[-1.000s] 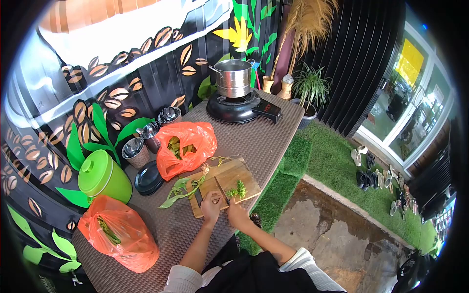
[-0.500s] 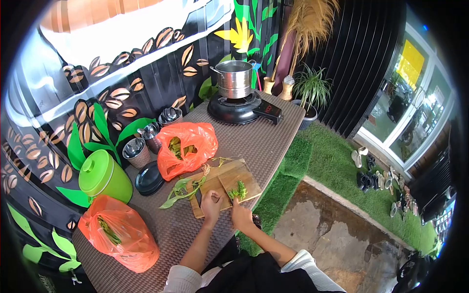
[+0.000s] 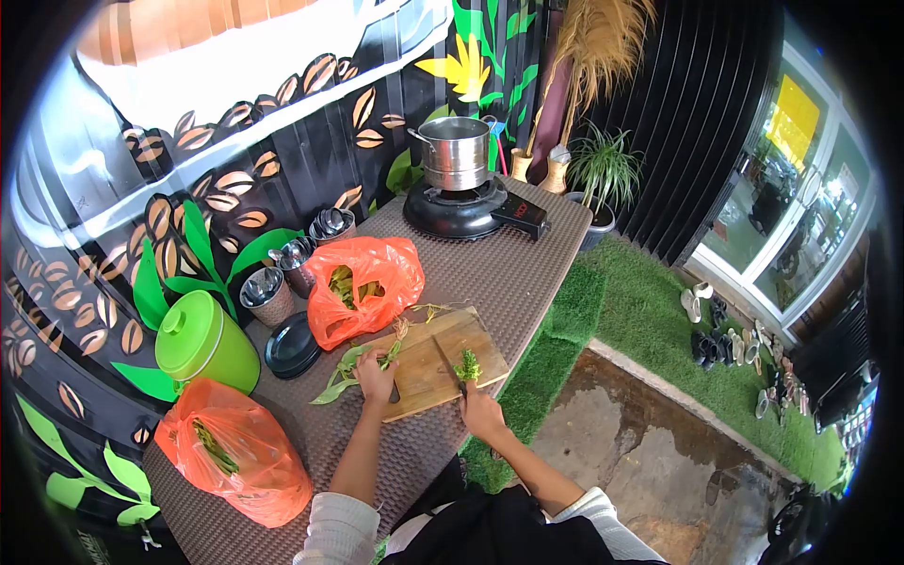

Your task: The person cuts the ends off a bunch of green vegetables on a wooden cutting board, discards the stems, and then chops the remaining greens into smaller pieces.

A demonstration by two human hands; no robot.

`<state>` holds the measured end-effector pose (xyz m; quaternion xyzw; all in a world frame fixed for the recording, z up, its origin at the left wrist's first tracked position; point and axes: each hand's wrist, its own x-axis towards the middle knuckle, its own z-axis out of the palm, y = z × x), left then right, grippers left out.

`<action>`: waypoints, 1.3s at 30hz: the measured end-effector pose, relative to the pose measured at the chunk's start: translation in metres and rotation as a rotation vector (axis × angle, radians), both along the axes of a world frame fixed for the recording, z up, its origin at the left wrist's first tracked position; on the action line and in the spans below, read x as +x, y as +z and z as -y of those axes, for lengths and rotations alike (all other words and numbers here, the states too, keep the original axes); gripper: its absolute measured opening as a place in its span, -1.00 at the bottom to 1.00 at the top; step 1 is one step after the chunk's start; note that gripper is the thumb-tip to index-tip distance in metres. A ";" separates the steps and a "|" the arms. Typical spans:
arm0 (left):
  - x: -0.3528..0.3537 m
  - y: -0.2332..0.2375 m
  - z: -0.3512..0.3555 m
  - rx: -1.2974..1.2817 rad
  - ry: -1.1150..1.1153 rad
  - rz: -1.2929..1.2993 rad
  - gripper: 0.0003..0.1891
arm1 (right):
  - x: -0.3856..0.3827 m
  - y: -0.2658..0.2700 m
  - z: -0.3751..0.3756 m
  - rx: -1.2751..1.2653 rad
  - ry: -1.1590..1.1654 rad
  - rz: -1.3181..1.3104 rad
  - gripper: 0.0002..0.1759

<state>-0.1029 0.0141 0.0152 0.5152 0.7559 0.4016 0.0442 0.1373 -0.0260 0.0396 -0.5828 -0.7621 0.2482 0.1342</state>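
Observation:
A wooden cutting board [image 3: 424, 381] lies near the table's front edge. My right hand [image 3: 483, 412] is closed round the handle of a knife [image 3: 446, 354], whose blade lies across the board and points away from me. Against the blade, on its right, rests a small heap of chopped greens [image 3: 467, 365]. At the board's left side my left hand [image 3: 376, 379] has its fingers closed on the stems of some leafy greens [image 3: 337, 379]. The big leaves spread over the table to the left of that hand.
Behind the board sits an open orange plastic bag [image 3: 400, 273] of leaves; a second orange bag [image 3: 245, 471] stands front left. Nearby are a green lidded container [image 3: 209, 344], dark plates [image 3: 293, 345] and cutlery cups [image 3: 268, 299]. A steel pot [image 3: 456, 155] stands on a portable stove [image 3: 452, 215].
My left hand has moved left from the middle of the board to the leafy greens. My right hand has shifted slightly right and down with the knife, whose blade now shows more plainly.

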 end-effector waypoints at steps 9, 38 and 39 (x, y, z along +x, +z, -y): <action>-0.008 -0.021 -0.006 -0.049 -0.166 0.112 -0.76 | -0.008 -0.001 0.011 -0.073 -0.025 0.022 -0.45; 0.038 0.020 0.044 -0.076 -0.474 -0.046 -0.69 | 0.008 0.017 0.027 0.045 -0.113 -0.213 -0.60; 0.041 0.021 0.045 -0.057 -0.451 -0.045 -0.71 | 0.010 0.022 0.029 0.040 -0.058 -0.200 -0.61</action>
